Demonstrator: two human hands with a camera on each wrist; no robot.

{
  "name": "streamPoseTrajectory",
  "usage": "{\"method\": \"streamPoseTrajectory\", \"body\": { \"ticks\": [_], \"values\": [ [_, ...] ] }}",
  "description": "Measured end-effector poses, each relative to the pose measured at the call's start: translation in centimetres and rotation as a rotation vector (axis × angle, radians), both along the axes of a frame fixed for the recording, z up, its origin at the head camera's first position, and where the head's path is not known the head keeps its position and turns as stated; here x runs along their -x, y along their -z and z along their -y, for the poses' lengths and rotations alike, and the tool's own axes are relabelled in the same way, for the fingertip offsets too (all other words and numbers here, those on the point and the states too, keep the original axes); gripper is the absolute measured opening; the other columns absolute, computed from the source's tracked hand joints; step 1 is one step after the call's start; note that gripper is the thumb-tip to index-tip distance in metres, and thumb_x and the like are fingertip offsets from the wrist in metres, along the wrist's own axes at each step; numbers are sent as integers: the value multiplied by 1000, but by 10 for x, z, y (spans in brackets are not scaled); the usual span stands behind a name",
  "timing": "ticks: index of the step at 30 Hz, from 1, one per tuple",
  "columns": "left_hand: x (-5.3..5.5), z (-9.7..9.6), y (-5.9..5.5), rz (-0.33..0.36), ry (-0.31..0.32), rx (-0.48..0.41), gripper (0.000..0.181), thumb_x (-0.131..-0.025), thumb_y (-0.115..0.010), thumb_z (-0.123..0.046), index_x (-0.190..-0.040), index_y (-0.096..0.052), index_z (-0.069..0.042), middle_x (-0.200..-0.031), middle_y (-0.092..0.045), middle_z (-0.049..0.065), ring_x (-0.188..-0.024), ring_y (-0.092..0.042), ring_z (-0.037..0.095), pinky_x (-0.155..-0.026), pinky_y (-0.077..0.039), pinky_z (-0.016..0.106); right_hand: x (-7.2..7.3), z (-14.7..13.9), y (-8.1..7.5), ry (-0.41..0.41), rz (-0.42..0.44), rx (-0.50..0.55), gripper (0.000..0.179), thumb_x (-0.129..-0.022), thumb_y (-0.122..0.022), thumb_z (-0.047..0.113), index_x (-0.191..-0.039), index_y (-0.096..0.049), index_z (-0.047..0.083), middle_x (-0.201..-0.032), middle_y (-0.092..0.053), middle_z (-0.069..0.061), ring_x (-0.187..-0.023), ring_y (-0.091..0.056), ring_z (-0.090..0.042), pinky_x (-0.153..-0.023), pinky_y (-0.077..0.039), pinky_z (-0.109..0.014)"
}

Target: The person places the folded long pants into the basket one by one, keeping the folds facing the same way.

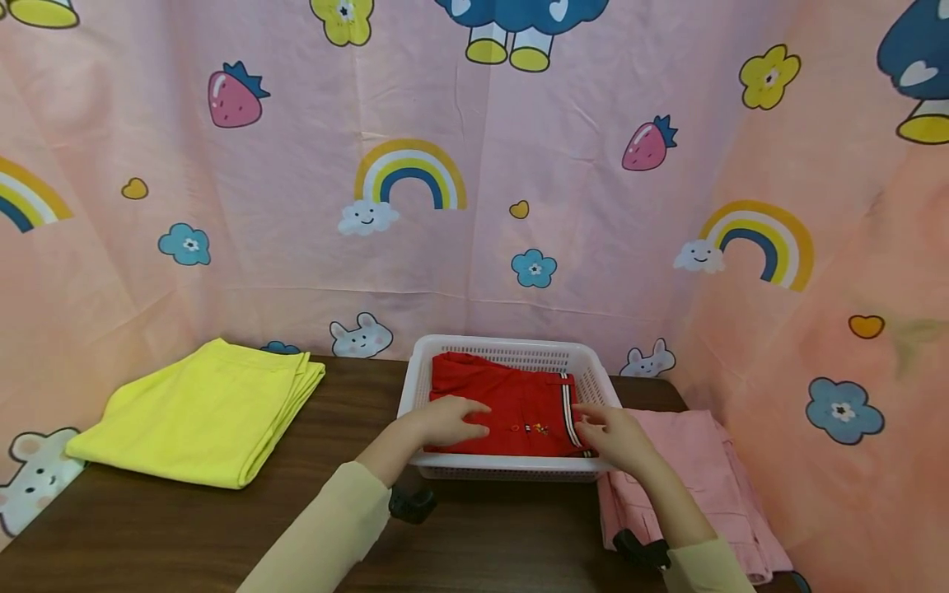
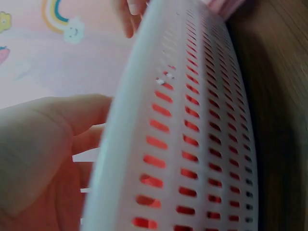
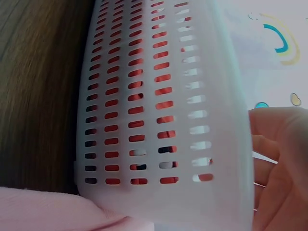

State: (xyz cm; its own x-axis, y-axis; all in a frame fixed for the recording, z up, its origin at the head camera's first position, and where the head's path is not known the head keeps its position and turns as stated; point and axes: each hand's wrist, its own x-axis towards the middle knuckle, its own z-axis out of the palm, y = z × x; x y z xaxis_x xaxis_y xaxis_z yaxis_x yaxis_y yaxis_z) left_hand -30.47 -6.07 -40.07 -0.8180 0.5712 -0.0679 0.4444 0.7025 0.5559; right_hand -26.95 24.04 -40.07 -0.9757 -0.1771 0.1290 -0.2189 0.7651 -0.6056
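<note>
We find the red garment [image 1: 504, 399] lying folded inside the white basket [image 1: 511, 464], which stands on the dark wooden table [image 1: 489, 527] near the far edge, at the middle of the scene. At the right end of the garment we note a black-and-white striped band [image 1: 568, 412], and towards its near edge a small coloured embroidery [image 1: 541, 428]. The left hand [image 1: 442, 420] is over the left part of the garment, its fingers loosely extended and the thumb apart from them; we see nothing gripped. The right hand [image 1: 610, 434] is at the basket's right end, just beside the striped band, with thumb and fingers parted and relaxed; we see no hold on the cloth, and cannot tell whether the fingertips touch it. Both wrist views show the hands on the inner side of the basket's rim, with red cloth visible through the slots of the wall. To the right we record the pink garment [image 1: 700, 457], folded, beside the basket's near right corner. To the left, well apart from the basket, lies the folded yellow garment [image 1: 196, 412]. Beyond the table we observe a pink printed curtain [image 1: 445, 272] with rainbows and flowers.
</note>
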Motion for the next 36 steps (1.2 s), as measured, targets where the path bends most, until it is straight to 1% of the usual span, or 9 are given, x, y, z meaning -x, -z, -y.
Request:
{"method": "streamPoseTrajectory", "body": {
  "ticks": [6, 10, 14, 20, 24, 27, 31, 33, 36],
  "values": [
    [-4, -4, -8, -79, -66, -94, 44, -90, -64, -31, -130, -60, -13, -124, -61, 9, -109, -57, 27, -90, -47, 46, -12, -8, -4, 17, -46, 70, 41, -94, -61, 29, -129, -61, 8, -123, -60, -21, -108, -57, -42, -82, -50, -53],
    [-8, -10, -13, -132, -111, -126, 41, -90, -65, -30, -127, -63, -13, -118, -64, 5, -98, -59, 20, -83, -51, 41, -19, -12, -4, 30, -101, 77, 38, -95, -61, 25, -128, -62, 8, -124, -59, -21, -108, -58, -40, -86, -48, -54],
    [-15, -17, -15, -159, -144, -165, 39, -90, -65, -31, -125, -64, -14, -114, -66, 2, -91, -59, 17, -79, -52, 38, -26, -17, -3, 60, -129, 106, 35, -95, -61, 19, -127, -62, 6, -124, -59, -21, -107, -58, -41, -85, -49, -54],
    [-26, -28, -15, -196, -142, -257, 34, -91, -63, -29, -122, -66, -14, -108, -67, 0, -88, -58, 15, -78, -51, 36, -37, -26, -3, 93, -188, 154, 32, -95, -60, 15, -125, -63, 5, -121, -62, -20, -107, -59, -40, -87, -47, -55],
    [-32, -35, -16, -211, -124, -365, 28, -92, -61, -24, -118, -68, -13, -108, -67, -2, -91, -60, 14, -81, -51, 36, -45, -34, -3, 110, -236, 178, 31, -95, -59, 14, -123, -63, 2, -119, -63, -19, -106, -60, -39, -85, -48, -55],
    [-37, -40, -18, -198, -128, -449, 25, -93, -61, -21, -115, -69, -13, -109, -67, -2, -95, -61, 14, -85, -50, 36, -49, -40, -3, 131, -272, 187, 30, -95, -59, 13, -123, -63, 2, -118, -64, -17, -106, -61, -34, -85, -50, -47],
    [-42, -47, -19, -177, -122, -537, 22, -93, -62, -20, -112, -70, -13, -106, -68, -3, -92, -60, 13, -83, -51, 32, -54, -47, -4, 176, -293, 201, 29, -96, -59, 13, -122, -63, 2, -118, -64, -16, -103, -61, -22, -80, -48, -21],
    [-46, -51, -19, -159, -87, -572, 22, -93, -62, -19, -112, -70, -13, -104, -68, -4, -91, -60, 12, -80, -51, 30, -56, -51, -4, 189, -302, 225, 30, -96, -58, 14, -122, -63, 1, -118, -64, -16, -102, -61, -13, -78, -44, -11],
    [-51, -56, -17, -125, -4, -616, 22, -93, -62, -18, -113, -69, -13, -103, -68, -6, -91, -60, 9, -80, -51, 26, -58, -55, -3, 193, -316, 274, 30, -96, -58, 12, -123, -62, -1, -118, -63, -17, -101, -57, 0, -78, -40, -6]
  ]
}}
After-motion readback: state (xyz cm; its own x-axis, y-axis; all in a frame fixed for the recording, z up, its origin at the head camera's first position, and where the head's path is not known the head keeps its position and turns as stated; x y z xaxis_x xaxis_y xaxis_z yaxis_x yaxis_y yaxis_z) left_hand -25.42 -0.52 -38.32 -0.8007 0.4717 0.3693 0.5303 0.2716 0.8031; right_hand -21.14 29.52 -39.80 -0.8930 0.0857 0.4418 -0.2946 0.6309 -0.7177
